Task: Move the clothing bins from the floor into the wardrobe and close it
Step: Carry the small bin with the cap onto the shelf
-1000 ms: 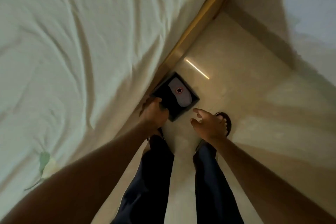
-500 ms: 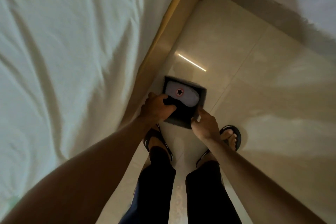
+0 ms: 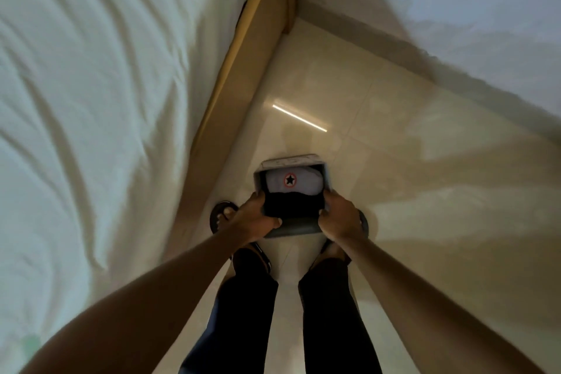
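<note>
A small dark clothing bin (image 3: 292,163) sits just ahead of my feet, over the tiled floor beside the bed. Inside it lies folded grey cloth with a red-ringed black star badge (image 3: 290,181) on top of dark cloth. My left hand (image 3: 254,218) grips the bin's left side, thumb over the rim. My right hand (image 3: 339,215) grips its right side the same way. Whether the bin's base touches the floor is hidden. No wardrobe is in view.
A bed with a rumpled white sheet (image 3: 91,100) and a wooden side rail (image 3: 243,76) fills the left. A pale wall with a skirting board (image 3: 379,36) runs along the right. Glossy floor tiles (image 3: 409,191) lie between them. My sandalled feet stand under the bin.
My right hand has reached in and closed on the bin's right side. The bin has turned square to me and come nearer, between both hands.
</note>
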`<state>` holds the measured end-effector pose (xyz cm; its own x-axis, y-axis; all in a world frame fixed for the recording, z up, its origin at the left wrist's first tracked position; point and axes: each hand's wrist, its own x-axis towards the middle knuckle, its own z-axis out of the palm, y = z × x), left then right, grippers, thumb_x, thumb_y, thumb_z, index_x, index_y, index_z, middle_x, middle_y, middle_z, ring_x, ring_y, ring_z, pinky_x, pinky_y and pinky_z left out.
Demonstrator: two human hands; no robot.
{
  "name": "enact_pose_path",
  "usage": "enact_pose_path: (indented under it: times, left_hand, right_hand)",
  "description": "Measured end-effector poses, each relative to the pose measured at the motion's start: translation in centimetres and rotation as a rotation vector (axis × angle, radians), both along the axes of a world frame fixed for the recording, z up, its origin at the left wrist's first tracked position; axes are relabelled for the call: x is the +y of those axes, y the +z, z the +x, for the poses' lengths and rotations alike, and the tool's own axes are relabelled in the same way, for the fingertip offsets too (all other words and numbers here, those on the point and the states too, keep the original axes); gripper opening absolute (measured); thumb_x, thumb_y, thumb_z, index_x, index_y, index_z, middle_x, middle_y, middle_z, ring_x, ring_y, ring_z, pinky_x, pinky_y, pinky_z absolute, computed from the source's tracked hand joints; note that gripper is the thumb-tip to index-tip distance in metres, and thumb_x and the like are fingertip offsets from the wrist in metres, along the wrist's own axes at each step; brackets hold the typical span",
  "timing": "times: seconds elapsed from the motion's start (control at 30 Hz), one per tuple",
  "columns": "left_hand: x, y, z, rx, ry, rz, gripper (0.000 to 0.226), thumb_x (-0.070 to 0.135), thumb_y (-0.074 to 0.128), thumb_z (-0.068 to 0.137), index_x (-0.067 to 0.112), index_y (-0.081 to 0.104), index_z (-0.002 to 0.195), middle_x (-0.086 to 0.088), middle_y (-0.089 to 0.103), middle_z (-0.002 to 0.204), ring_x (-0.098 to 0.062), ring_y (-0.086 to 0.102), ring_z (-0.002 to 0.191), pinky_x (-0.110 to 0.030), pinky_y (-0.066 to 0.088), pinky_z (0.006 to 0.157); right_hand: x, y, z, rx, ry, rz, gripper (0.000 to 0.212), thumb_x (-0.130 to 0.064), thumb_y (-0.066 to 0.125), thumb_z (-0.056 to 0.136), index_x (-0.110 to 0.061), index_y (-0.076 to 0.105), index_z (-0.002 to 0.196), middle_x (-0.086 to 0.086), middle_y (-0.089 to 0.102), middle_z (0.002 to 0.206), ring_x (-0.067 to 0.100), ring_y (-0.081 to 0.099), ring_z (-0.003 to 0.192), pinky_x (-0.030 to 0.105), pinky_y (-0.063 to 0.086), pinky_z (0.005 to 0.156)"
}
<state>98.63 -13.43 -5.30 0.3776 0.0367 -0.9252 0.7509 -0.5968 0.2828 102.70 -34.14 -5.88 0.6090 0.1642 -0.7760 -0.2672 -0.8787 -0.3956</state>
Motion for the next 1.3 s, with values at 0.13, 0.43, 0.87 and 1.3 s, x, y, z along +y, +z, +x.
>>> enact_pose_path:
  times: [0.13,0.43,0.87,1.3]
  left_hand:
    - [0.0,4.5,-1.4,0.01,-0.075,0.095,0.067,0.06,0.064,0.055,0.05,0.043,0.117,0.001,0.065,0.115,-0.034,0.057,0.114,-0.052,0.046,0.098]
    - [-6.8,31.0,3.3,-0.206,-0.292,-0.109,0.064,0.026,0.072,0.077,0.018,0.047,0.135,-0.011,0.059,0.126,-0.027,0.057,0.113,-0.039,0.049,0.094]
    - [-11.9,51.7,2.9,-0.718,-0.569,-0.123,0.081,0.024,0.065,0.084,0.028,0.022,0.152,-0.004,0.038,0.153,-0.022,0.04,0.137,-0.045,0.043,0.108]
    - [-37.6,60.5,5.8,-0.951,-0.833,-0.328,0.074,0.006,0.058,0.084,0.031,0.033,0.149,-0.001,0.06,0.134,-0.023,0.059,0.118,-0.039,0.053,0.093]
  right_hand:
    - [-2.4,8.5,-1.5,-0.055,0.002,-0.033,0.042,-0.016,0.049,0.084,-0.021,0.052,0.126,0.009,0.061,0.117,0.036,0.058,0.107,0.044,0.051,0.088]
    - [-9.3,31.4,-3.7,-0.191,-0.232,-0.052,0.037,0.001,0.051,0.081,-0.013,0.06,0.113,0.011,0.067,0.097,0.035,0.062,0.088,0.032,0.044,0.064]
    - [-14.7,55.1,-9.3,-0.5,-0.749,-0.051,0.055,-0.007,0.058,0.078,-0.016,0.057,0.133,0.005,0.064,0.128,0.025,0.066,0.102,0.025,0.048,0.083]
    - [-34.7,62.9,-15.1,-0.808,-1.082,-0.219,0.044,-0.008,0.061,0.084,-0.015,0.062,0.128,0.014,0.073,0.089,0.005,0.046,0.053,0.014,0.033,0.056]
